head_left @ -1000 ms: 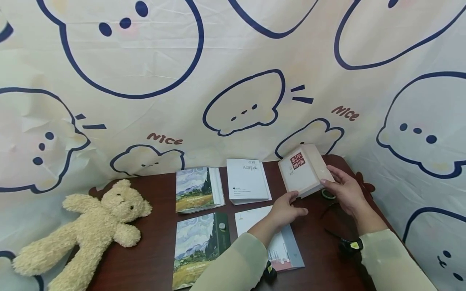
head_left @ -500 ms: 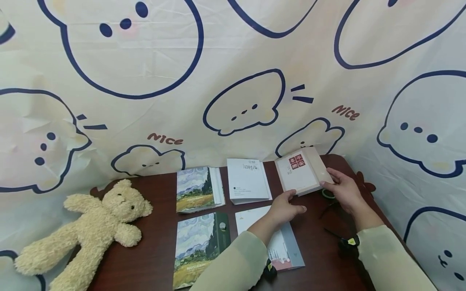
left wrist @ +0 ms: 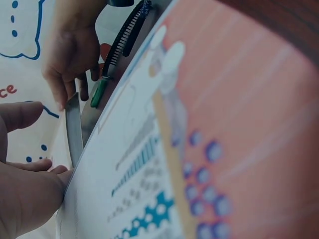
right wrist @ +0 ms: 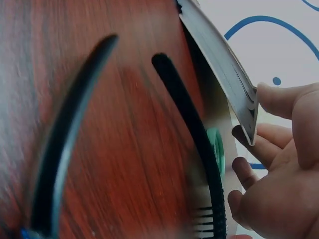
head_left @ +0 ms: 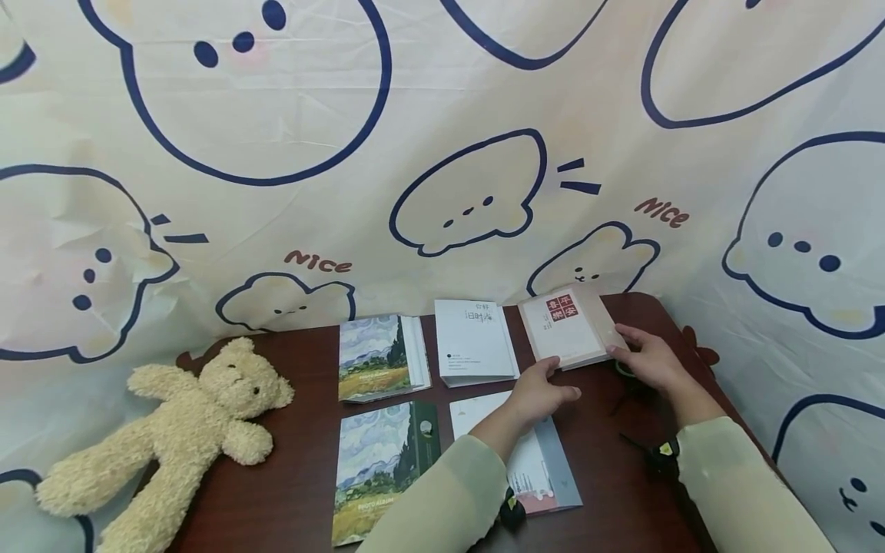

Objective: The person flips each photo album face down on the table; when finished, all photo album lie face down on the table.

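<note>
A white-and-cream photo album (head_left: 567,326) with red characters on its cover lies at the back right of the table, its near edge slightly raised. My right hand (head_left: 646,357) pinches its right edge; in the right wrist view, the thumb of this hand (right wrist: 286,144) is over the cover and fingertips are below. My left hand (head_left: 535,395) touches the album's near edge with its fingertips, thumb held out straight. In the left wrist view, the left hand (left wrist: 27,194) is at one end of the album's edge (left wrist: 75,129). A white-and-pink album (head_left: 532,476) lies beneath the left forearm.
Two albums with landscape covers, a smaller one (head_left: 373,357) and a larger one (head_left: 376,468), lie left of a white album (head_left: 473,338). A plush bear (head_left: 200,422) lies at the left. A green ring (right wrist: 215,149) and black toothed strip (right wrist: 192,114) are near my right hand.
The photo album has come down from a tilted, raised position to lie nearly flat on the table. Both hands have lowered slightly with it.
</note>
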`<state>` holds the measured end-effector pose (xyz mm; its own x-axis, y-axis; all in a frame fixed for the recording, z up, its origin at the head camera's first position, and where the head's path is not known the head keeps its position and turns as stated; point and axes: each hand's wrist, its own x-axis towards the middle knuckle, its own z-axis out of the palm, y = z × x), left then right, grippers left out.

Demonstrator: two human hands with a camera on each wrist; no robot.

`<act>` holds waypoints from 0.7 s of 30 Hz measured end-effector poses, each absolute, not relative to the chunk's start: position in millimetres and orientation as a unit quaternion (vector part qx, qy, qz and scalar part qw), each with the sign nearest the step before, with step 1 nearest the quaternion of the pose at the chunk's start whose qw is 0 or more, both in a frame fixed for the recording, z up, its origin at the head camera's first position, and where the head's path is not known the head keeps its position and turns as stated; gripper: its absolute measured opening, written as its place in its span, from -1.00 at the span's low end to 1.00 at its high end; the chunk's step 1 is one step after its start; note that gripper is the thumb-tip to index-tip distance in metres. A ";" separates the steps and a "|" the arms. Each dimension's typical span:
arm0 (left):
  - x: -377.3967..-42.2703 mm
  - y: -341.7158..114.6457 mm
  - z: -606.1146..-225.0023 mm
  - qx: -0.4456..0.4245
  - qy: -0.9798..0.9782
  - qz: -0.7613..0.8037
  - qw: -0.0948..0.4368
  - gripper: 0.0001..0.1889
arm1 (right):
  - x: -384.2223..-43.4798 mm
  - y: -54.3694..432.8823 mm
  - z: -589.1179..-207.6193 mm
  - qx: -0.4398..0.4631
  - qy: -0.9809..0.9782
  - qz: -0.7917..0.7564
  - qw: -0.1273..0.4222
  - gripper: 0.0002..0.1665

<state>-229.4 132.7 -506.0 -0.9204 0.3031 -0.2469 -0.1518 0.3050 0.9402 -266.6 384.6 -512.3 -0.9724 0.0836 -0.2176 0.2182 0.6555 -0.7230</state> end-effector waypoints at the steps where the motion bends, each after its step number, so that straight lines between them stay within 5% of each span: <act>1: -229.5 132.6 -505.4 0.048 0.785 0.587 0.192 -0.27 | -267.5 386.1 -513.0 0.080 0.909 -0.400 0.090 -0.04; 21: -227.2 129.5 -501.5 0.050 0.779 0.595 0.193 -0.25 | -266.1 390.6 -510.8 0.060 0.931 -0.334 0.135 0.02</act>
<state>-227.2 129.5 -501.5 -0.9202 0.3076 -0.2419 -0.1523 0.2881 0.9454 -266.1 390.6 -510.8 -0.9562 0.0220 -0.2918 0.2026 0.7692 -0.6061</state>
